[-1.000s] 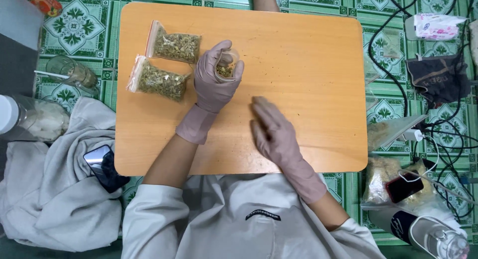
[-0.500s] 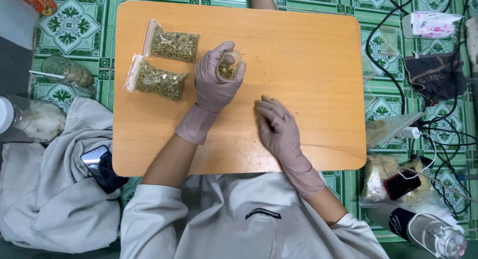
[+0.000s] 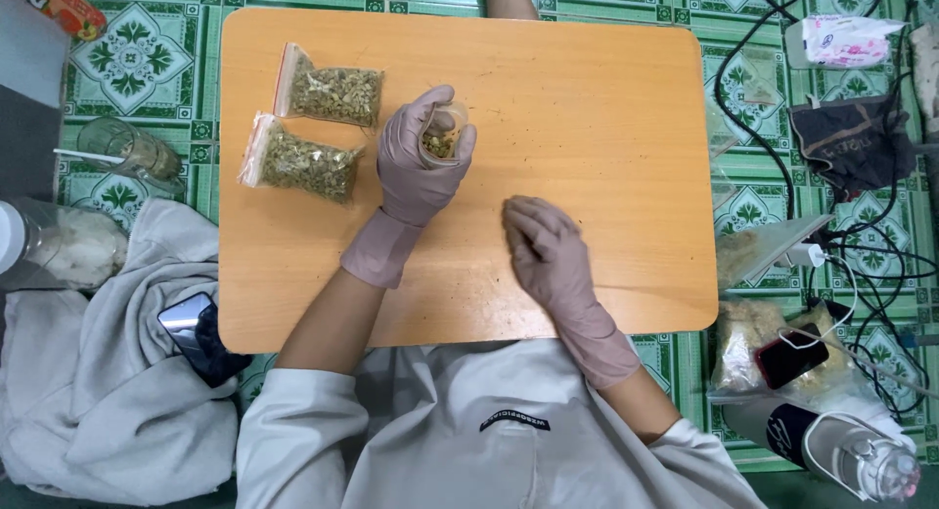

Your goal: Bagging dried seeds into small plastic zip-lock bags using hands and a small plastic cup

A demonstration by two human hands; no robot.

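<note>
My left hand (image 3: 419, 167), in a mauve glove, is wrapped around a small clear cup (image 3: 442, 137) holding greenish dried bits, held just above the orange table (image 3: 587, 98). My right hand (image 3: 543, 250), also gloved, rests palm down on the table near the front middle, its fingers curled together over the surface. Whether anything lies under those fingers is hidden. Two clear zip bags of dried green herbs lie at the table's left: one (image 3: 333, 93) farther back, the other (image 3: 303, 165) nearer, beside my left hand.
A glass jar (image 3: 132, 152) and a plastic bag (image 3: 68, 245) sit on the tiled floor at left, with a grey garment (image 3: 108, 411) and a phone (image 3: 186, 323). Cables (image 3: 753, 69), a dark pouch (image 3: 851, 142), bags and a bottle (image 3: 841, 445) crowd the right.
My right hand has slid a little to the right and back along the table, fingers drawing together. My left hand keeps the cup almost still.
</note>
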